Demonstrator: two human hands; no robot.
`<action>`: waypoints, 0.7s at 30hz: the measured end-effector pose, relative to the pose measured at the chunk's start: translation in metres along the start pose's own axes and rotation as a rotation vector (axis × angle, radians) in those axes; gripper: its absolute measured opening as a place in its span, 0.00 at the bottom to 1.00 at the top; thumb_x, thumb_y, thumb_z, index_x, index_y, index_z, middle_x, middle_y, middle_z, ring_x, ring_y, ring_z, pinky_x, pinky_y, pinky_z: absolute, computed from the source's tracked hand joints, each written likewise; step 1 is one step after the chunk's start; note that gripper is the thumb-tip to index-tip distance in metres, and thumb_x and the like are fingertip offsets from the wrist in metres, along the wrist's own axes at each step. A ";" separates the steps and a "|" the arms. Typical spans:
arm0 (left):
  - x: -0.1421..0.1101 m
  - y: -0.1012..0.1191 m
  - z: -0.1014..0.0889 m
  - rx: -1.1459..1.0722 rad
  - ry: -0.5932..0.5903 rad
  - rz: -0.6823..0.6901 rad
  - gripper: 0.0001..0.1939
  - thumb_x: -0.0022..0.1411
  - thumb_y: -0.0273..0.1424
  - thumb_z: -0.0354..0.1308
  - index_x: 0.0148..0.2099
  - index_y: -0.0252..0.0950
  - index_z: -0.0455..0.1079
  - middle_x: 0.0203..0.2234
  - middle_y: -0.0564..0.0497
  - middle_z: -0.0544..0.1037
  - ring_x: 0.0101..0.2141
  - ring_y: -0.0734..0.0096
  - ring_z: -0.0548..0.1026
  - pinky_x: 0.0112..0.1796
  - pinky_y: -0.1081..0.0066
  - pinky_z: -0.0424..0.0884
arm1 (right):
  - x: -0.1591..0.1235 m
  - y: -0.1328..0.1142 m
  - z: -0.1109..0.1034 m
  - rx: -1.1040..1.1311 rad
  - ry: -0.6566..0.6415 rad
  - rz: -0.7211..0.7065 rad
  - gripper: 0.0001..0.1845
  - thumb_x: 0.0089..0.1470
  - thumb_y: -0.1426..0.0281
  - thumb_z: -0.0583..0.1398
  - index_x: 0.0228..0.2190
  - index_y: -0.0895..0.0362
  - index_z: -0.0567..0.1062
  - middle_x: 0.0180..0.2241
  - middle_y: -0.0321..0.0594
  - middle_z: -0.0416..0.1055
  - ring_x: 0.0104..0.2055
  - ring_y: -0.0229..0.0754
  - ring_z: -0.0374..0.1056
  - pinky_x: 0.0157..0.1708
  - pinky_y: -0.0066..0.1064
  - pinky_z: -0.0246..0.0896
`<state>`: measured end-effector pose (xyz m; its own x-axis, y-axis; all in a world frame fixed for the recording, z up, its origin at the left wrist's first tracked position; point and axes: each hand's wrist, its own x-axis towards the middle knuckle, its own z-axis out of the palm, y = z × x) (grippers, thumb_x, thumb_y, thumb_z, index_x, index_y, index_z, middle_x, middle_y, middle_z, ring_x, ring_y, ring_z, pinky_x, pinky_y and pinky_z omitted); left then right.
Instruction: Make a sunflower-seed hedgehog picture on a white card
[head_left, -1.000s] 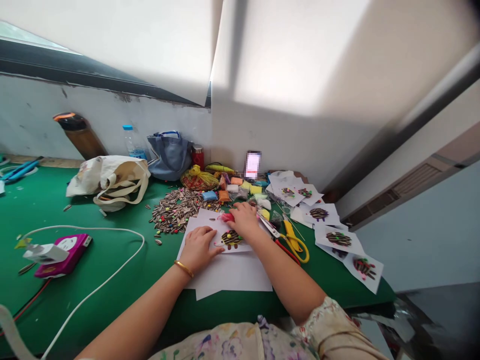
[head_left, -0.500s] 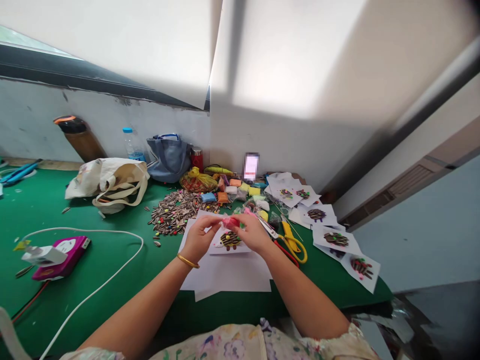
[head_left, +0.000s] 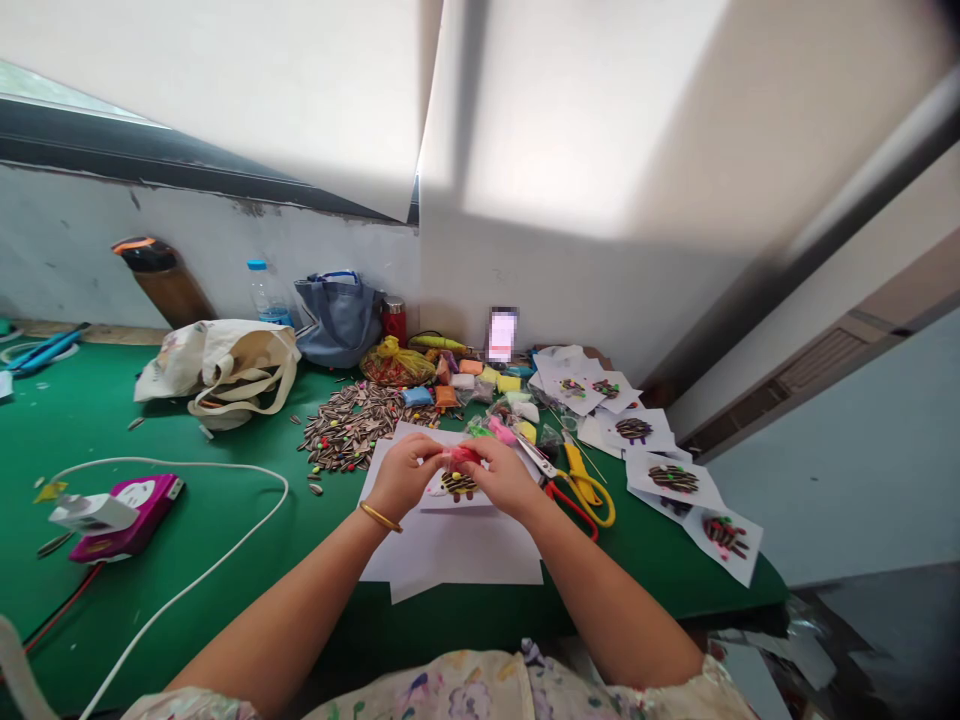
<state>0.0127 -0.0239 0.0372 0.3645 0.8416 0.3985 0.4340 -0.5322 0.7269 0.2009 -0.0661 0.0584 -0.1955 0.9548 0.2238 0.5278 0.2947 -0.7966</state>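
Between both hands, above the white paper (head_left: pixel 465 550), is a small pink-red packet (head_left: pixel 459 456) that looks like modelling clay in clear plastic wrap. The fingers of my left hand (head_left: pixel 405 478) pinch its left end. My right hand (head_left: pixel 506 480) grips the other end, its thumb and fingers closed. Directly under them lies a card with a hedgehog figure (head_left: pixel 456 482) made of striped seeds and coloured dots; the hands cover its upper part. A heap of sunflower seeds (head_left: pixel 341 425) with small coloured balls spreads to the left of the paper.
Scissors with yellow and red handles (head_left: pixel 606 510) and a yellow cutter (head_left: pixel 579 468) lie right of my right hand. Finished-looking seed cards (head_left: pixel 671 478) line the right edge. Clay packets (head_left: pixel 472 367) and a phone (head_left: pixel 502 335) stand behind. A white cable (head_left: pixel 247 540) crosses the left side.
The pink-red packet sits slightly lower and my fingers have closed further over it. A pink piece behind my right hand shows more now. The view has shifted a little.
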 end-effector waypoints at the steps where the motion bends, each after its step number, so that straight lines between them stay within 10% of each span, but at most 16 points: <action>1: -0.001 0.000 0.000 0.013 0.032 0.013 0.11 0.62 0.38 0.58 0.33 0.38 0.77 0.29 0.49 0.77 0.33 0.67 0.73 0.37 0.68 0.68 | -0.001 -0.001 0.001 0.059 -0.028 0.027 0.17 0.59 0.55 0.57 0.38 0.54 0.77 0.36 0.40 0.74 0.34 0.41 0.70 0.34 0.31 0.65; 8: -0.004 -0.005 0.000 0.119 0.125 0.033 0.12 0.65 0.35 0.52 0.35 0.37 0.74 0.30 0.49 0.77 0.35 0.64 0.73 0.39 0.65 0.68 | 0.000 -0.001 0.003 0.349 -0.142 0.140 0.20 0.59 0.52 0.56 0.38 0.54 0.75 0.26 0.36 0.73 0.23 0.39 0.69 0.22 0.29 0.63; 16: -0.002 -0.007 -0.005 0.034 -0.028 0.021 0.11 0.62 0.38 0.56 0.36 0.39 0.77 0.31 0.49 0.79 0.34 0.65 0.75 0.38 0.66 0.69 | 0.001 0.002 0.005 0.259 -0.140 0.141 0.20 0.58 0.51 0.56 0.37 0.53 0.77 0.29 0.37 0.75 0.25 0.39 0.70 0.23 0.28 0.63; 21: -0.004 -0.008 -0.002 0.126 0.127 0.016 0.11 0.65 0.35 0.52 0.35 0.38 0.74 0.32 0.48 0.78 0.37 0.63 0.73 0.41 0.64 0.68 | 0.005 0.005 0.006 0.161 -0.108 0.104 0.19 0.60 0.53 0.55 0.40 0.52 0.77 0.29 0.37 0.75 0.29 0.42 0.71 0.28 0.31 0.65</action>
<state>0.0064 -0.0225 0.0309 0.2687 0.8335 0.4828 0.5320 -0.5463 0.6470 0.1975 -0.0600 0.0527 -0.2388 0.9676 0.0816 0.4128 0.1772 -0.8934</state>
